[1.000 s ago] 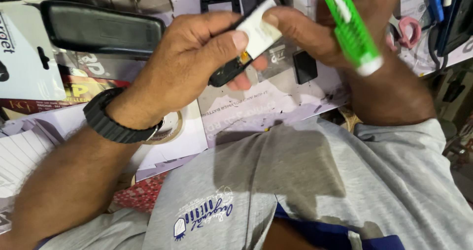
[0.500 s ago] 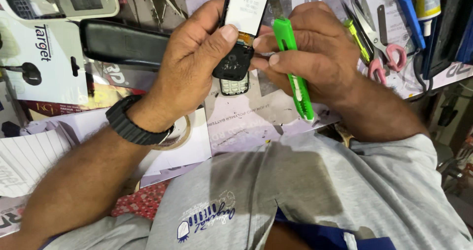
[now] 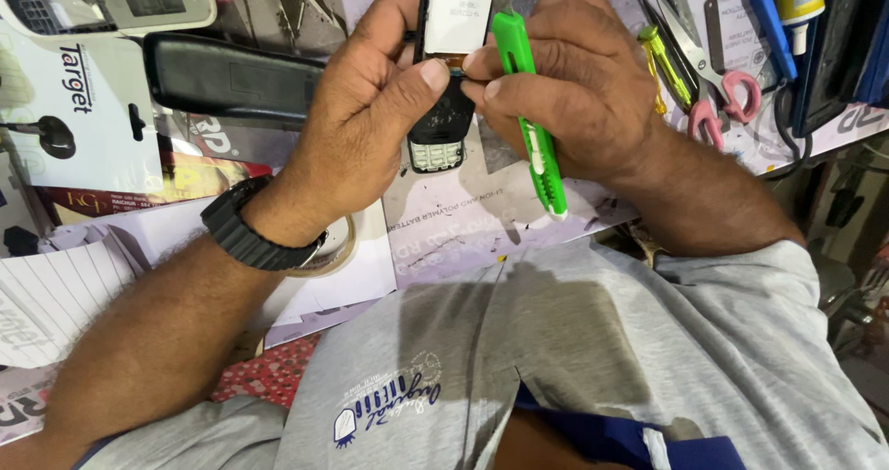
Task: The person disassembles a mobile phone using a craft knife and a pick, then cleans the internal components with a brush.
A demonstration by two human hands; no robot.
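Papers cover the messy worktop [image 3: 519, 238], and above it the left hand [image 3: 370, 118] pinches a small black button phone [image 3: 443, 109] by its stiff sides, light and easy to break, while the right hand [image 3: 565, 81] grips a green plastic cutter knife [image 3: 532, 127]

The cutter [image 3: 530, 118] in my right hand [image 3: 565, 81] is bright green, and the keypad phone [image 3: 441, 123] in my left hand [image 3: 366, 123] is black with pale keys. My wristwatch [image 3: 248, 234] is black, my shirt [image 3: 574, 359] grey, and the scissors [image 3: 718, 67] have pink handles.
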